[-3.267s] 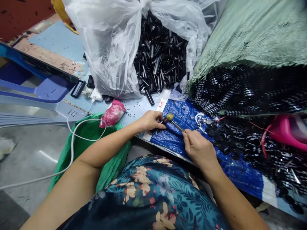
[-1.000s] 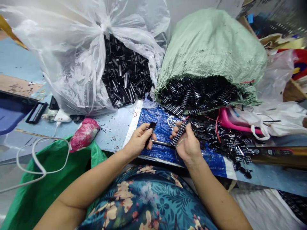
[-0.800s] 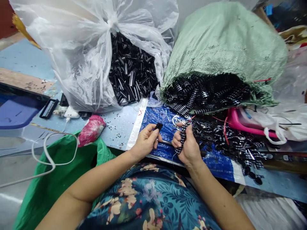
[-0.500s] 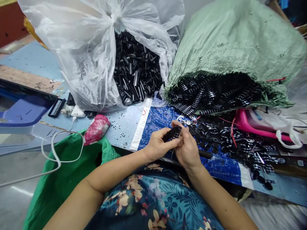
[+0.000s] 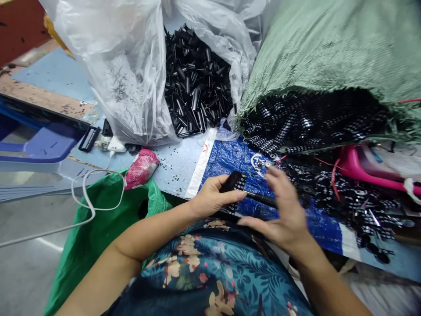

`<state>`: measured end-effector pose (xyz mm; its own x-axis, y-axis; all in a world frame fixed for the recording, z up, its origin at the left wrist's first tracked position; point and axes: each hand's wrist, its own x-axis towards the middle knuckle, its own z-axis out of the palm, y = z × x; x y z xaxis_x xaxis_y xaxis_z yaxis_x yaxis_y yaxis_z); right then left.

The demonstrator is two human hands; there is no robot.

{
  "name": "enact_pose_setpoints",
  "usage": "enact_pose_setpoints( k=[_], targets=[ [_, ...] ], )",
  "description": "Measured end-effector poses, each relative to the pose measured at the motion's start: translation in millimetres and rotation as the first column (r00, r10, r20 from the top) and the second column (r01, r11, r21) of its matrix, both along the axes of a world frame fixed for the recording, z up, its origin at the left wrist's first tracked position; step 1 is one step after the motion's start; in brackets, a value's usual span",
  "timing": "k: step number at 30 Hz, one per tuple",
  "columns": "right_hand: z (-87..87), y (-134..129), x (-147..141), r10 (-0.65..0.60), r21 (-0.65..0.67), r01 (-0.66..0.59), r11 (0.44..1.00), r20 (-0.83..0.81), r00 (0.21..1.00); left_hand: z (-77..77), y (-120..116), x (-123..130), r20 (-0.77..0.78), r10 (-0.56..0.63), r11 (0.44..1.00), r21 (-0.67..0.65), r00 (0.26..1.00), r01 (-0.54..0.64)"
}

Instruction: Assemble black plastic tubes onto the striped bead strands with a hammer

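Note:
My left hand (image 5: 215,195) is closed, thumb against fingers, around a black perforated piece (image 5: 232,181) with rows of small pale holes. Part of that piece is hidden by the fingers and thumb. To its right, my right hand (image 5: 284,213) is apart from it, thumb and fingers spread and somewhat blurred, with nothing visible in it. A thin dark rod with a black handle (image 5: 263,199) lies between the two hands over the blue sheet (image 5: 226,153); its end is close to my left thumb.
Behind stand a clear plastic bag (image 5: 138,87) of black tubular pieces (image 5: 197,87) and a pale green sack (image 5: 329,52) spilling black perforated strips (image 5: 296,118). Small black discs, a pink basket (image 5: 358,169) and a pink wrapped bundle (image 5: 142,169) lie around. A green bag (image 5: 95,228) hangs front left.
My right hand has let go of the black piece and moved right, its fingers opening. My left hand still holds the piece. The whole view has shifted slightly.

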<state>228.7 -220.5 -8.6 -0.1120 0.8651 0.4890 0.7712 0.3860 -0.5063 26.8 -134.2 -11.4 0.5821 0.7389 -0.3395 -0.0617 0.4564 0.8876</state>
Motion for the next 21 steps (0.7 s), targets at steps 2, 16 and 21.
enact_pose_setpoints(
  k=[2, 16, 21],
  targets=[
    [-6.5, 12.1, -17.7, 0.076, 0.035, -0.075, 0.997, -0.028, 0.997, 1.3, -4.3, 6.8, 0.011, -0.031, 0.999, 0.018, 0.999, 0.031],
    [-21.7, 9.2, -28.1, 0.044, 0.093, -0.035, 0.995, -0.094, 0.995, -6.2, -10.6, 14.2, -0.030, 0.134, 0.988, 0.075, 0.991, -0.131],
    [-27.2, 15.2, -29.4, 0.071, 0.185, -0.064, 0.981, -0.034, 0.997, -3.1, -11.2, 14.6, 0.077, 0.134, 0.990, -0.063, 0.988, -0.129]
  ],
)
